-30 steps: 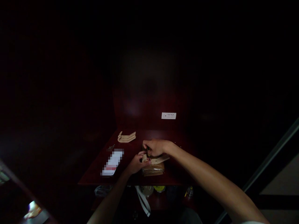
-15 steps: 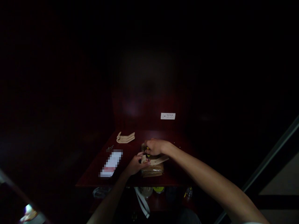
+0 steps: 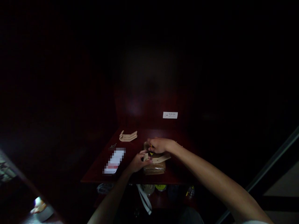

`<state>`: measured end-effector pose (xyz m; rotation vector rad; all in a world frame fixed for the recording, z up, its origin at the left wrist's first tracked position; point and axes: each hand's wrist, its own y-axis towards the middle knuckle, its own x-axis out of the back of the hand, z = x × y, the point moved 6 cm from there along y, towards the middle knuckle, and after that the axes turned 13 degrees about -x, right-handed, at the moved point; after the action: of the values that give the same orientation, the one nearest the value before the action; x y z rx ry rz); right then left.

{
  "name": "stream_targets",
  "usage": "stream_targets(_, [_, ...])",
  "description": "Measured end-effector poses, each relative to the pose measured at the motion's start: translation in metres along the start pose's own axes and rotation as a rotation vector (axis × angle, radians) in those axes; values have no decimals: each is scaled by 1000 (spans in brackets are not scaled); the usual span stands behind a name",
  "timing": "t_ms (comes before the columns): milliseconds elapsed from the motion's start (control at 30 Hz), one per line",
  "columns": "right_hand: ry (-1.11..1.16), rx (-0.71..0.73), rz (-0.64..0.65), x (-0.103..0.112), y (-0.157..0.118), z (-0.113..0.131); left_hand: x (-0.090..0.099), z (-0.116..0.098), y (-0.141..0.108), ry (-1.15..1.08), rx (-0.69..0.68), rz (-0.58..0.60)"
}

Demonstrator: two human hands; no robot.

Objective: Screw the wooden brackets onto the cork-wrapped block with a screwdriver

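Note:
My left hand (image 3: 137,161) pinches the curved end of a pale, wood-coloured hook-shaped bracket (image 3: 161,159). The bracket lies across a brown package wrapped in clear film (image 3: 154,169), and a small round spot, perhaps a screw head or hole, shows on its flat arm. From above, my right hand (image 3: 160,145) is closed around a yellow and black screwdriver (image 3: 151,153). Its lower end points down at the bracket beside my left fingertips; the tip's exact contact is too small to make out.
More pale brackets (image 3: 128,136) sit together at the back left of the dark red table (image 3: 130,178). In front of them are some small screws (image 3: 113,145) and a blurred-out white phone-like object (image 3: 114,161). A white socket panel (image 3: 170,115) is on the back wall. A grey strap (image 3: 144,199) hangs below the edge.
The whole view has shifted slightly, so things appear a little further right and higher. Both hands keep their places on the bracket and screwdriver; more of the screwdriver shows below my right hand.

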<state>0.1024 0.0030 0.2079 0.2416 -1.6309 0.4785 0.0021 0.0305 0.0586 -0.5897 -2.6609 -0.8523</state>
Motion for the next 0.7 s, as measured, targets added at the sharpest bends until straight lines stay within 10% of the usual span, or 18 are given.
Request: stream_targets(700, [3, 41, -39, -2, 6, -1, 1, -3, 0, -17, -1, 1])
